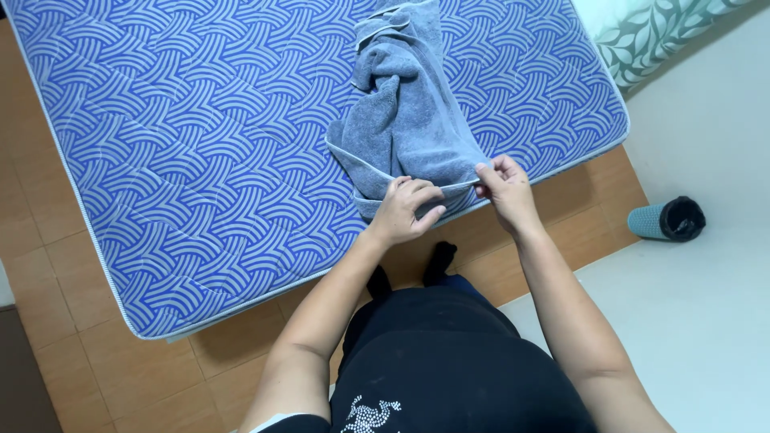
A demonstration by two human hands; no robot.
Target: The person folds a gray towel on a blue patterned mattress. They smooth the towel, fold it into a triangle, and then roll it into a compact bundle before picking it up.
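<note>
A grey-blue towel (405, 120) lies crumpled on a mattress (200, 152) covered in a blue and white wave pattern. The towel's near hem is stretched taut close to the mattress's front edge. My left hand (405, 210) pinches that hem at its left part, fingers curled over the cloth. My right hand (505, 188) grips the same hem a little further right, thumb and fingers closed on it. The far part of the towel is bunched and twisted toward the top of the view.
The mattress rests on brown floor tiles (136, 369). A teal cylinder with a black open end (667, 219) lies on its side on the pale floor at the right. A leaf-patterned curtain (658, 32) hangs at the top right.
</note>
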